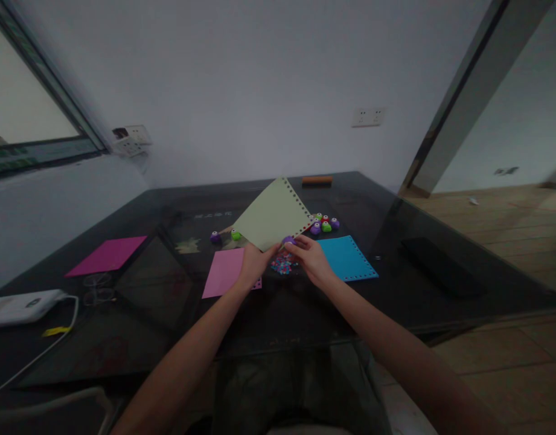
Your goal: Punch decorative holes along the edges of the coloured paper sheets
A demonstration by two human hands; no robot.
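My left hand point(255, 264) is closed on the lower corner of a pale green paper sheet point(272, 214), which is tilted up off the table and has holes along two edges. My right hand point(313, 258) grips a small purple hole punch point(288, 240) at the sheet's lower edge; the fingers partly cover it. Beneath lies a heap of coloured paper dots point(284, 264). A pink sheet point(223, 272) lies under my left wrist, and a blue sheet point(348, 257) with edge holes is right of my right hand. Several punches with eyes point(326, 226) cluster behind.
A purple punch point(215, 237) and a green punch point(235, 234) stand at the left. Farther left are a magenta sheet point(108, 255), glasses point(99, 295) and a white device point(24, 307) with a cable. A black case point(440, 266) lies right; an orange-brown bar point(317, 180) is at the back.
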